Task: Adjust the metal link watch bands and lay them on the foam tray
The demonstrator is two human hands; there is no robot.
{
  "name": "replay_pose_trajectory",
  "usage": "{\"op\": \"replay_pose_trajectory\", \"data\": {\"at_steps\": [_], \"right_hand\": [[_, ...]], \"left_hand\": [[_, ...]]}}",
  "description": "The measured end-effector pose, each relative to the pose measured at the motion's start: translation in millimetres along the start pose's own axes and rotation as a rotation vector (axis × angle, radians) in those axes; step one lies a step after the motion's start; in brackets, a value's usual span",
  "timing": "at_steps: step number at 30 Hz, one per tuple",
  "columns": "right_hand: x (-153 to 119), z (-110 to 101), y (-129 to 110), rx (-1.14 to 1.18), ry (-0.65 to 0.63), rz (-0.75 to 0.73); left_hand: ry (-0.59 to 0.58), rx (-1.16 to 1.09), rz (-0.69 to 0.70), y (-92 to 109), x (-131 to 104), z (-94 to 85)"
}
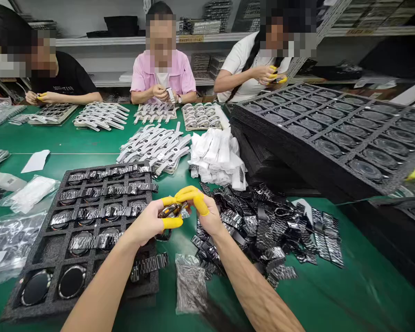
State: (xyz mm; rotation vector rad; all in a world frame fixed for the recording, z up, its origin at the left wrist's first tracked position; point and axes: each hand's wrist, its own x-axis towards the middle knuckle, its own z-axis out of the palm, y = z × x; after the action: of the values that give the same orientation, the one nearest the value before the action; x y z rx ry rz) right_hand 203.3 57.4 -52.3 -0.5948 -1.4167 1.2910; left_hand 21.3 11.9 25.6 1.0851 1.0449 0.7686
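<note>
My left hand (pixel 151 223) and my right hand (pixel 202 210) meet over the green table, both wearing yellow finger cots. Together they pinch a small metal watch piece (pixel 172 210) with a band hanging from it. Below the left hand lies a black foam tray (pixel 38 258) holding watch faces with metal bands across its cells. A heap of loose metal watch bands in clear sleeves (pixel 263 228) lies just right of my right hand. A small bag of thin pins (pixel 190 281) rests between my forearms.
Three people sit across the table handling watch parts. White straps (pixel 155 145) and wrapped white bundles (pixel 217 154) lie mid-table. Stacked black trays of watch faces (pixel 332 133) rise at the right. Plastic bags (pixel 10 235) lie at the left edge.
</note>
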Motion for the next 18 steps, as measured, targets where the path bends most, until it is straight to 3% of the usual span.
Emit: {"op": "replay_pose_trajectory", "data": {"at_steps": [4, 13, 15, 18], "right_hand": [[0.5, 1.1, -1.0, 0.050, -0.112, -0.002], [0.9, -4.7, 6.8, 0.060, -0.133, -0.013], [2.0, -0.2, 5.3, 0.041, -0.084, -0.040], [3.8, 10.4, -2.4, 0.156, 0.154, -0.047]], "left_hand": [[0.038, 0.002, -0.033, 0.3, 0.1, -0.6], [-0.015, -0.109, -0.099, -2.8, -0.8, -3.5], [-0.007, -0.137, -0.107, -4.7, 0.2, -2.9], [0.088, -0.185, -0.003, -9.4, 4.1, -4.0]]}}
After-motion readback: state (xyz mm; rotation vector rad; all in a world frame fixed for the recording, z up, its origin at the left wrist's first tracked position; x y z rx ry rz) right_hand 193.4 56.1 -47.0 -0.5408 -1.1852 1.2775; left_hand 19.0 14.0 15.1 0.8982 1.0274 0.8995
